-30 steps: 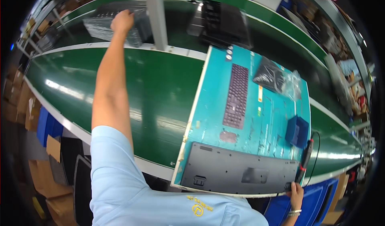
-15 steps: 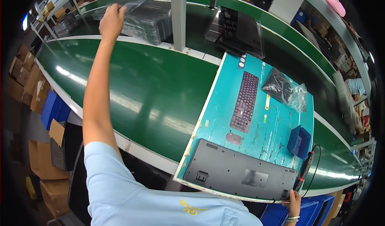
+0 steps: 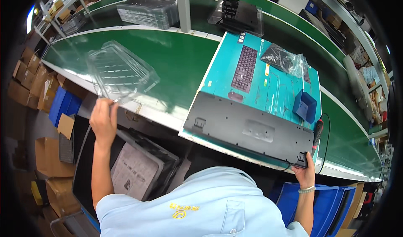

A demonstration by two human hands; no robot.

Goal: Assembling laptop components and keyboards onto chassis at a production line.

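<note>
My left hand pinches the near end of a clear plastic tray, which is held over the green conveyor surface and slightly blurred. My right hand grips the near right corner of a black keyboard, whose underside with screw holes and folded feet faces up. The keyboard lies along the near edge of a teal board printed with a keyboard and mouse. Just beyond my right fingers is a red-and-black screwdriver with a cord. A small dark blue bin sits on the board's right side.
A plastic bag with dark contents lies on the board. Beyond the ledge stand stacked clear trays and black keyboards in plastic. A metal post rises between them. Below left is a dark crate; cardboard boxes line the left.
My left hand has come back from the far tray stack, bringing the clear tray nearer to me. The view has shifted. My right hand stays at the keyboard's corner.
</note>
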